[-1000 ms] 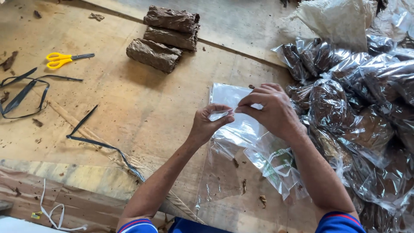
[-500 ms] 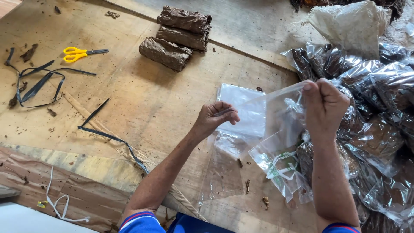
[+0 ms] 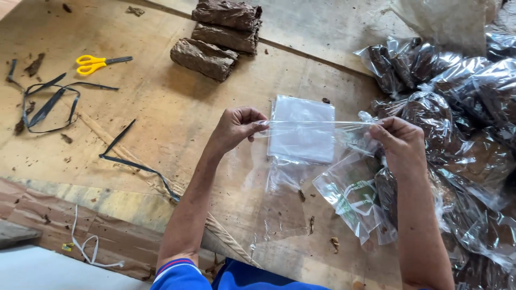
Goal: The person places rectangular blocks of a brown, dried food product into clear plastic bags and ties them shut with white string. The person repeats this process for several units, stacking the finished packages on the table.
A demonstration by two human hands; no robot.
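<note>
My left hand [image 3: 235,128] and my right hand [image 3: 398,144] pinch the two top corners of a clear plastic bag [image 3: 279,215], stretched flat between them above the wooden table [image 3: 161,118]. The bag hangs down towards me and looks empty. Under it lies a small stack of flat clear bags [image 3: 302,129]. A clear bag with a green and white print [image 3: 355,198] lies just below my right hand.
Three brown pressed leaf bundles [image 3: 220,32] lie at the far middle. Yellow-handled scissors [image 3: 97,63] and black strapping [image 3: 48,102] are at the left, another black strap [image 3: 134,161] nearer. Several plastic bags filled with dark leaf [image 3: 457,107] pile up on the right.
My hands have drawn apart, pulling the clear bag taut between them. A second ago they were close together at the bag's edge.
</note>
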